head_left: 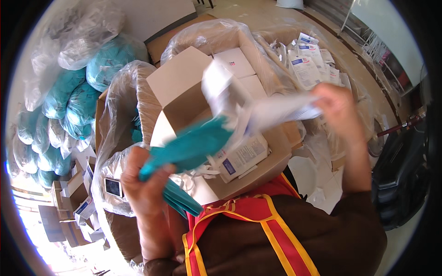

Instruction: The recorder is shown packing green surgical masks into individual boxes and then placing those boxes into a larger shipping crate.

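Observation:
My left hand (146, 177) is closed on a folded teal fabric bundle (195, 140), one part of which hangs below the fist. To the right, my right hand (335, 106) grips the end of a white printed packet (281, 114), smeared by motion. The packet's other end meets the teal bundle; whether the fabric is still partly inside it, I cannot tell. Below both hands stands an open cardboard box (271, 161) with a white and blue packet (244, 158) and torn white scraps in it. Another blurred white piece (216, 85) shows over the box.
Plastic-lined cartons surround the box: one at left (147, 87) with teal pieces, one at right holding several white packets (306, 69). Filled teal bags (76, 99) pile up at far left. A phone (113, 187) lies on plastic. A black chair (398, 175) stands at right.

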`<move>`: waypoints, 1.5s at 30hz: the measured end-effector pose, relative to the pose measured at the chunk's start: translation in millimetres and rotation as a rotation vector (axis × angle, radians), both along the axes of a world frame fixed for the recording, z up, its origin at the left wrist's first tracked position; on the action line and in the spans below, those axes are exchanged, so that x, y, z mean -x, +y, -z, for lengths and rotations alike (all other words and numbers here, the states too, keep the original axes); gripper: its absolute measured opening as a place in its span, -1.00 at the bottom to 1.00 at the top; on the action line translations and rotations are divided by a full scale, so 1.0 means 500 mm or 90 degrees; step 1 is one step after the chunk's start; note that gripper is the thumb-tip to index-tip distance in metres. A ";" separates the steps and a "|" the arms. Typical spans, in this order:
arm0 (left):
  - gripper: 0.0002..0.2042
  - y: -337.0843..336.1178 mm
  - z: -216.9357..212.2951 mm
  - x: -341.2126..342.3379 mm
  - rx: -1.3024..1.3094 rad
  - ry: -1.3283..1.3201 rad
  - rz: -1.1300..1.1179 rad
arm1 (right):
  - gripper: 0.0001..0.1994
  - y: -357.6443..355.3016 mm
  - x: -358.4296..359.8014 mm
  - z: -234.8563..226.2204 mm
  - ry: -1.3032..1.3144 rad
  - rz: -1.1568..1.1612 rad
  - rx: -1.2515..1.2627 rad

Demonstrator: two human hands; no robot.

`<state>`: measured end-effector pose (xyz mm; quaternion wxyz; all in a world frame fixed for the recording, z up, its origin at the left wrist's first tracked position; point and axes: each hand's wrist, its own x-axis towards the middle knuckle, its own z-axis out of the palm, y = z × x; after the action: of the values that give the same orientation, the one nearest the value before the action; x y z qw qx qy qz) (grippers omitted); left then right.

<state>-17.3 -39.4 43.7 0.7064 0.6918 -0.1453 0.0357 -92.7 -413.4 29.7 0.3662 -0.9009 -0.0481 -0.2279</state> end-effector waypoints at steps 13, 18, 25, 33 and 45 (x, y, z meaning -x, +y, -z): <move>-0.83 -0.059 0.020 -0.089 -0.123 0.003 -0.069 | -0.70 -0.304 -0.022 0.124 0.012 0.276 -0.018; -0.84 -0.083 0.040 -0.067 -0.164 -0.061 -0.052 | -0.75 0.131 -0.124 -0.012 -0.068 -0.160 -0.046; -0.88 -0.025 0.018 -0.068 -0.203 -0.046 -0.051 | -0.90 0.176 -0.144 -0.020 -0.036 -0.232 -0.006; -0.87 -0.012 0.006 -0.075 -0.241 -0.138 -0.079 | -0.86 0.236 -0.075 -0.090 -0.209 -0.268 0.176; -0.61 0.054 0.020 -0.110 0.404 0.158 -0.079 | -0.83 0.317 -0.147 -0.092 -0.258 -0.110 0.111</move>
<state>37.7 -12.3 33.8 0.8949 0.4446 0.0027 0.0376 -19.2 -254.8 75.9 0.2878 -0.8577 -0.2170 -0.3667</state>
